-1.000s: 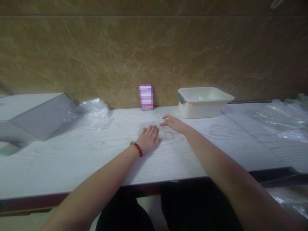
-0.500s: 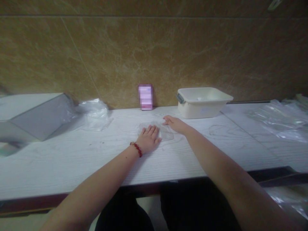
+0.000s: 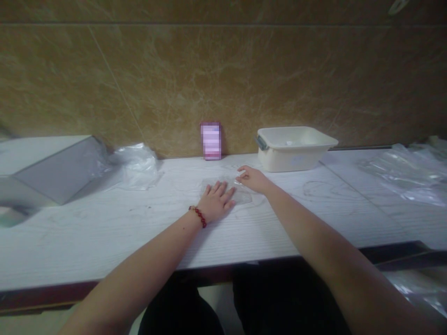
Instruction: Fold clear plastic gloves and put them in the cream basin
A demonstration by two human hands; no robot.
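A clear plastic bag [image 3: 242,197] lies flat on the white wood-grain table in front of me. My left hand [image 3: 216,202], with a red bead bracelet at the wrist, presses on it palm down with the fingers spread. At the bag's far right edge, my right hand [image 3: 252,179] has thumb and fingers bent together in a pinch. A bit of the see-through film shows at its fingertips, slightly raised.
Against the tiled wall leans a phone [image 3: 211,142]. A cream plastic tub [image 3: 293,158] with a grey handle stands behind my right hand. Crumpled clear bags [image 3: 136,165] and a white box [image 3: 59,172] are at left. More clear bags [image 3: 407,170] lie at right.
My right hand has shifted slightly, its index finger lifting more, and film now shows at its fingertips. The left hand's fingers have spread a little wider in the same place.
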